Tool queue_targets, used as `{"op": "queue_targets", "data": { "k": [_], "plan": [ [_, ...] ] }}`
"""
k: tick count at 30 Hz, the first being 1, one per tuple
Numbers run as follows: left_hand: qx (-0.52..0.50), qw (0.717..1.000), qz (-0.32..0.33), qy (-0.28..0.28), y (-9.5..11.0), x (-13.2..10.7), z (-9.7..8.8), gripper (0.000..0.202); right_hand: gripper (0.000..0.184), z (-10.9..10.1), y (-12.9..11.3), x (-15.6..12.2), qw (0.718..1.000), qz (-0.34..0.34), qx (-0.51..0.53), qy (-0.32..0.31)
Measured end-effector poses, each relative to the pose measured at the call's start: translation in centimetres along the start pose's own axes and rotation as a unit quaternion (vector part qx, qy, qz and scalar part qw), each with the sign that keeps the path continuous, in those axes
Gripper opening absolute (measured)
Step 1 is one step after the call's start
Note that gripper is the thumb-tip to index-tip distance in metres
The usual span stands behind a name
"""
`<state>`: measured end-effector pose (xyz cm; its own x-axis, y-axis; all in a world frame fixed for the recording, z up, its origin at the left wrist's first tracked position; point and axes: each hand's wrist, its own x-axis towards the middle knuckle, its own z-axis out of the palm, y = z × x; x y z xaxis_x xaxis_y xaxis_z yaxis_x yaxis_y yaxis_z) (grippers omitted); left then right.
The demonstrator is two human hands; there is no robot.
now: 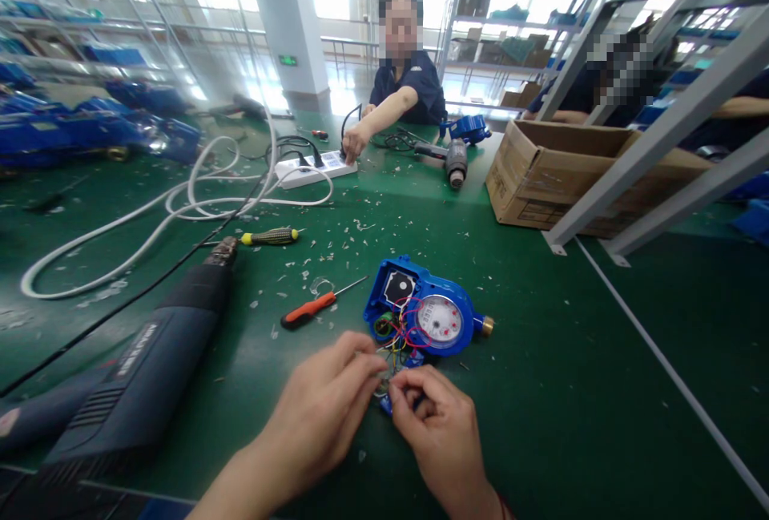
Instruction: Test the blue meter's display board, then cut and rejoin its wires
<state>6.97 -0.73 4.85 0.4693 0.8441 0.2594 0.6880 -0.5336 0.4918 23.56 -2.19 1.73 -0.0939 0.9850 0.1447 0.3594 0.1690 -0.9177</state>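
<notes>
A blue water meter (pixel 461 296) with a round dial and a brass pipe end lies on the green table, its side box uncovered. Thin red, yellow, white and black wires (pixel 395 336) run out of that box toward me. My left hand (pixel 328 404) is closed in a pinch at the near ends of these wires. Beside it, my right hand (pixel 441 424) also pinches at the wire ends, its fingers curled. A small blue part (pixel 385 405) shows between my hands, mostly hidden by the fingers. The exact wire ends are too small to make out.
An orange screwdriver (pixel 309 310) and a yellow-black screwdriver (pixel 270 237) lie left of the meter. A large heat gun (pixel 162 352) is at the left, near a white power strip (pixel 318 170) touched by a co-worker's hand (pixel 359 141). A second heat gun (pixel 455 161) and a cardboard box (pixel 541 175) stand farther back.
</notes>
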Motion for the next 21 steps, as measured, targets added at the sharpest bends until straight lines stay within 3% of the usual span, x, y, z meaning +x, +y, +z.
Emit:
{"op": "queue_targets", "data": {
  "k": [3,7,10,15,21],
  "plan": [
    [0.021,0.997,0.016,0.072,0.1,-0.6,0.5,0.021,0.011,-0.1,-0.2,0.0,1.0,0.02,0.015,0.0],
    [0.057,0.993,0.023,0.099,0.5,-0.9,1.0,0.016,0.012,0.0,-0.3,-0.1,1.0,0.019,0.02,0.006],
    [0.025,0.995,0.006,0.093,0.4,-0.7,1.0,0.016,0.012,0.0,-0.4,-0.1,0.999,0.029,0.028,0.008],
    [-0.092,0.994,-0.041,0.035,0.2,-0.3,0.5,0.014,0.012,0.0,-0.3,0.0,0.998,0.051,0.034,0.005],
    [-0.103,0.99,-0.054,0.084,0.7,-0.7,1.3,0.01,0.012,0.2,0.0,-0.4,0.993,-0.081,-0.037,0.073]
  ]
}}
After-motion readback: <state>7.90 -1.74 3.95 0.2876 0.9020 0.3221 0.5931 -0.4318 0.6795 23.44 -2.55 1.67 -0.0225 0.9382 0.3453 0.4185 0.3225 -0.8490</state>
